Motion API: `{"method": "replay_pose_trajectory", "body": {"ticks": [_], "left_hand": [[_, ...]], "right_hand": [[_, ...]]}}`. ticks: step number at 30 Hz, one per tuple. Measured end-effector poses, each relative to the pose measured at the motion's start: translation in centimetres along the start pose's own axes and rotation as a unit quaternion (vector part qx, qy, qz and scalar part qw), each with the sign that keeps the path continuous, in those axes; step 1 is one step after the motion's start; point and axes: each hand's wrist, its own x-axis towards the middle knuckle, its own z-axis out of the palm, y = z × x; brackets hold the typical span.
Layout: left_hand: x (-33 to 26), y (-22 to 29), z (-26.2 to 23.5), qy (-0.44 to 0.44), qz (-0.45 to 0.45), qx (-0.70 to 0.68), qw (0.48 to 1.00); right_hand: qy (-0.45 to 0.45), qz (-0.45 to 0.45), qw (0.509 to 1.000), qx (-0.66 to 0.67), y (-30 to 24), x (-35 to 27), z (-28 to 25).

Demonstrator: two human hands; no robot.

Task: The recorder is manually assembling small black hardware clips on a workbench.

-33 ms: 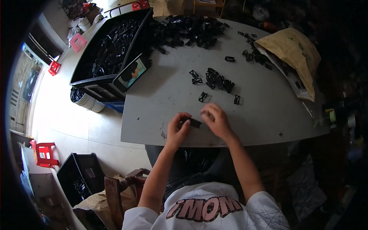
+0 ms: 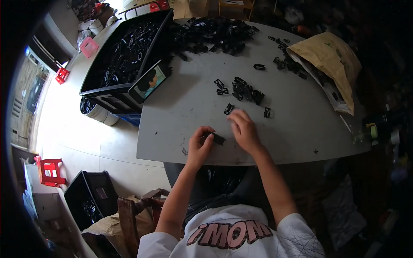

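My left hand (image 2: pixel 200 147) is closed around a dark elongated plastic piece (image 2: pixel 218 139) just above the table's near edge. One end of that piece sticks out to the right of my thumb. My right hand (image 2: pixel 245 131) is to its right, apart from it, with fingertips blurred by motion. Those fingertips are beside a small black plastic clip (image 2: pixel 229 109); whether they touch it, I cannot tell. Farther off lies a loose cluster of similar black clips (image 2: pixel 245 91), with a single clip (image 2: pixel 267 112) to the right of my fingers.
On the grey table (image 2: pixel 185 124), a big heap of black parts (image 2: pixel 211 34) covers the far side. A black crate (image 2: pixel 124 56) full of parts stands at the left, a phone (image 2: pixel 148 82) leaning on it. An open paper bag (image 2: pixel 329 64) lies at the right, with parts at its mouth.
My right hand has moved slightly away from me, and its fingertips are closer to the nearest loose clip. My left hand still holds the dark piece in about the same place.
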Motion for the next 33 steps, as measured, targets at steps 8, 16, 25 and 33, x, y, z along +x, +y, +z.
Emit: {"method": "replay_pose_trajectory", "body": {"ticks": [8,16,25,33], "left_hand": [[0.3,-0.2,0.2,0.028,0.043,0.056,0.997],[-4.4,2.6,2.8,-0.315,0.061,0.406,0.856],[8.5,5.2,2.5,-0.047,0.293,0.488,0.821],[30.7,6.2,-4.4,0.356,0.125,0.609,0.698]], "right_hand": [[-0.099,-0.028,0.99,-0.1,2.6,3.0,0.0],[-0.02,0.035,0.998,-0.055,3.3,-3.2,-3.6],[-0.029,0.051,0.995,-0.086,3.3,-3.1,-3.8],[-0.055,0.052,0.993,-0.096,2.4,-2.8,-3.7]]}}
